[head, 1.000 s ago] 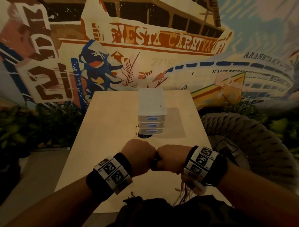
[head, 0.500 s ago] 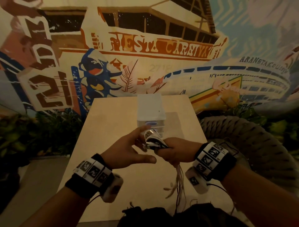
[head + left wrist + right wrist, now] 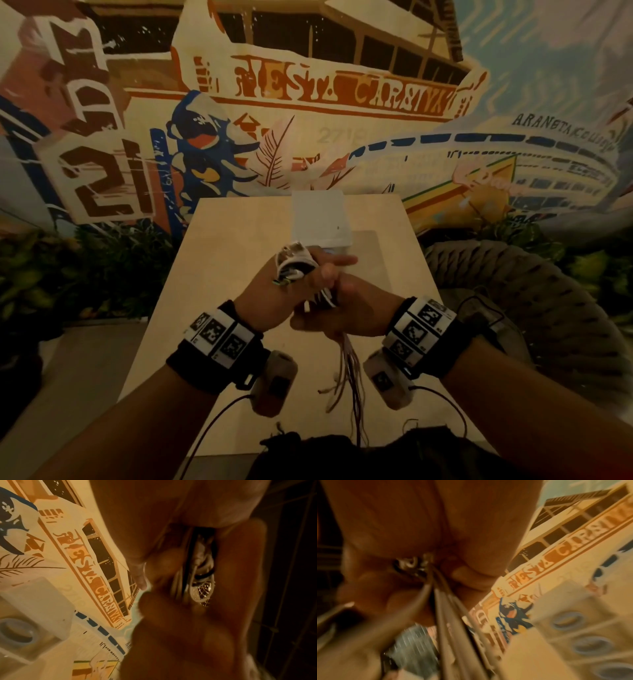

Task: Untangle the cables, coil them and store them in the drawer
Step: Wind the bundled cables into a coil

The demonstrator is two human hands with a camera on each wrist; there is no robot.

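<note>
1. The left hand (image 3: 274,294) is raised over the middle of the counter (image 3: 219,274), with white cables (image 3: 294,263) looped round it in a coil.
2. Its index finger points right toward the drawers (image 3: 322,219); the other fingers (image 3: 163,563) curl over the loops and pinch them (the wrist view is blurred, so which finger does what I cannot tell).
3. The right hand (image 3: 356,315) touches the left hand from the near right side, its fingers (image 3: 467,573) curled tight round the cable strands.
4. From under the right fist a bundle of loose strands (image 3: 349,373) hangs down toward the near edge of the counter.
5. The drawers stand at the far middle of the counter, just beyond the hands; three blue-handled fronts (image 3: 566,619) show in the right wrist view, all closed.
6. A woven chair (image 3: 534,308) sits to the right of the counter, and a painted mural (image 3: 342,92) fills the far wall.
</note>
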